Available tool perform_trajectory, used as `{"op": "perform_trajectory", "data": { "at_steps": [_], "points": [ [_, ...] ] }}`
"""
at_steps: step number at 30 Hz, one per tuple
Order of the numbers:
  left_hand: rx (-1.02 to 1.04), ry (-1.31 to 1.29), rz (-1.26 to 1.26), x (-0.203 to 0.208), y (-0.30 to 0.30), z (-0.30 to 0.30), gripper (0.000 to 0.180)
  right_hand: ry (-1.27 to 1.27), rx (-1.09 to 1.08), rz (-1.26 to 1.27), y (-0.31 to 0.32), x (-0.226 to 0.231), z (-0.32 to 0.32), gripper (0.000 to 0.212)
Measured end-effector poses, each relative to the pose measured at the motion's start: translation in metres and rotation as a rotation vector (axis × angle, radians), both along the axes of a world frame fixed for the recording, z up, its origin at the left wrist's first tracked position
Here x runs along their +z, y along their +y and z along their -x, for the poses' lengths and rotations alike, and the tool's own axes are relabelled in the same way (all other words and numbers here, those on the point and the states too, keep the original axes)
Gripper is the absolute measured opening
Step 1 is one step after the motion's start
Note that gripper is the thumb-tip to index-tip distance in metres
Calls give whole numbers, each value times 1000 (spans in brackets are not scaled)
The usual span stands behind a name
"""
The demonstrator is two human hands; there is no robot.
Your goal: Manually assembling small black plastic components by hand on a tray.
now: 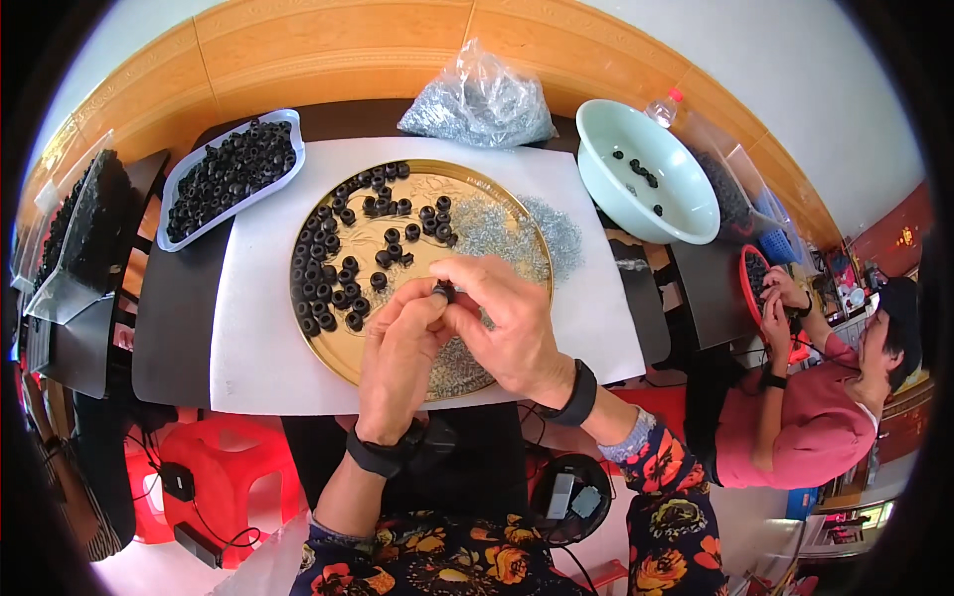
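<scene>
My left hand (pixel 399 346) and my right hand (pixel 512 326) meet over the near part of a round gold tray (pixel 343 364). Between their fingertips they pinch one small black plastic piece (pixel 444 290); its far side is partly covered by fingers. Many similar black round pieces with a hole (pixel 320 248) lie on the tray's left half. Small silvery metal parts (pixel 487 226), possibly springs, are heaped on the right half and spill past the rim. More of them show beneath my hands.
A white sheet (pixel 268 348) covers the table under the tray. A pale blue tray (pixel 295 149) of black pieces stands back left, a clear bag (pixel 482 104) of silvery parts behind, a mint basin (pixel 636 204) back right. A person (pixel 805 427) in pink works at the right.
</scene>
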State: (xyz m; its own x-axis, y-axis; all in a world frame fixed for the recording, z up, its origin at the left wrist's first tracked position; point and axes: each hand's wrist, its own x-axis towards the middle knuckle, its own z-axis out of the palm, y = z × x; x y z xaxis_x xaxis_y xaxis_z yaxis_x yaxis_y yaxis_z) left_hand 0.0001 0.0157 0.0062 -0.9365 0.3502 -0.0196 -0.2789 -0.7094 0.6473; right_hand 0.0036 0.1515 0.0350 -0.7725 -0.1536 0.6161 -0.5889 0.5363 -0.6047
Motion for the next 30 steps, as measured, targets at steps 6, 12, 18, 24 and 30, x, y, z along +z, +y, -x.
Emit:
{"op": "perform_trajectory", "data": {
  "at_steps": [6,12,18,24,30],
  "points": [
    [-24,9,-2,-5,0,2,21,80,-5,-45,1,3,0,36],
    [-18,26,18,4,2,-2,23,81,8,10,6,-1,1,38],
    [-40,65,2,0,-3,1,27,53,52,12,4,1,1,39],
    [21,41,69,8,0,-2,28,36,43,-1,4,-1,0,43],
    [49,34,83,5,3,-1,28,15,20,-18,4,0,0,44]
  ]
}}
